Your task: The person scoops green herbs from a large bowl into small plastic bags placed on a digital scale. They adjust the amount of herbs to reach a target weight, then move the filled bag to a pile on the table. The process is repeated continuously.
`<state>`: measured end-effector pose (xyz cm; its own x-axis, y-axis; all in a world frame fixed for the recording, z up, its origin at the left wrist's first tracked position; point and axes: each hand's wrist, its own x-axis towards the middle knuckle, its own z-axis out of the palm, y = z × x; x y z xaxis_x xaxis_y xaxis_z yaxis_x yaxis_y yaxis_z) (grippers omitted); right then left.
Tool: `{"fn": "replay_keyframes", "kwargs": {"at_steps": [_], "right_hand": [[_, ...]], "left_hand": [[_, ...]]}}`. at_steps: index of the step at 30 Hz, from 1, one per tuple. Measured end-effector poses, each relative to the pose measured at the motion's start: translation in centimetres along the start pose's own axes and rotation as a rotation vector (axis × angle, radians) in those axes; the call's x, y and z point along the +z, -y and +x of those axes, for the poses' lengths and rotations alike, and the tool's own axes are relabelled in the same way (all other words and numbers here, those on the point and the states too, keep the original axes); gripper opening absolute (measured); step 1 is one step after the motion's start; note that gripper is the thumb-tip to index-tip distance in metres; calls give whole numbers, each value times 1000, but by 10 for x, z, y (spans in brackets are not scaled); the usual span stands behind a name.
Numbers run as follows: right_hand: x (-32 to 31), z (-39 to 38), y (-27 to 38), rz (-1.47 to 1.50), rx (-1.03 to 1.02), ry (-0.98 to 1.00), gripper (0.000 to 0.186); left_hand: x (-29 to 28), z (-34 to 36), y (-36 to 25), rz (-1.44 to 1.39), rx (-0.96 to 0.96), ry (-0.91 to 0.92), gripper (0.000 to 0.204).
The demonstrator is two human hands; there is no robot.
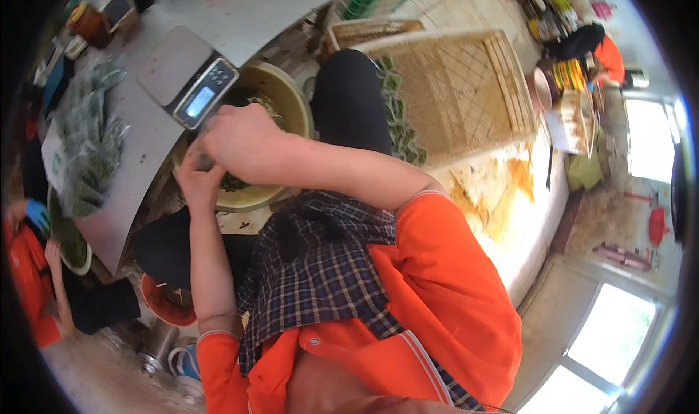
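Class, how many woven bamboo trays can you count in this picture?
2: a large woven tray right of the basin, and a smaller one above it. More may be hidden.

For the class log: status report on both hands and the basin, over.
Left hand and right hand together over yellow basin, pinching green leaves. Grip unclear. Digital scale close beside, not blocking.

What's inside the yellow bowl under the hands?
Green leafy bits lie in the yellow bowl, showing near the rim and under the left hand. The right hand and both forearms cover most of the inside.
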<state>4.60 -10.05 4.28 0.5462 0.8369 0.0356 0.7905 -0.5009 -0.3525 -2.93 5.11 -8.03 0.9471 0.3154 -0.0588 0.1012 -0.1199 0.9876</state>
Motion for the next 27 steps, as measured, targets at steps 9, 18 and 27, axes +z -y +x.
{"fn": "replay_keyframes", "kwargs": {"at_steps": [9, 18, 27], "right_hand": [[4, -58, -4, 54, 45, -439, 20], [-19, -157, -136, 209, 501, -836, 8], [160, -378, -317, -234, 1312, -116, 32]], "left_hand": [[17, -1, 8, 54, 158, 19, 39], [92, 12, -99, 345, 451, 242, 53], [39, -3, 5, 267, 125, 131, 25]]}}
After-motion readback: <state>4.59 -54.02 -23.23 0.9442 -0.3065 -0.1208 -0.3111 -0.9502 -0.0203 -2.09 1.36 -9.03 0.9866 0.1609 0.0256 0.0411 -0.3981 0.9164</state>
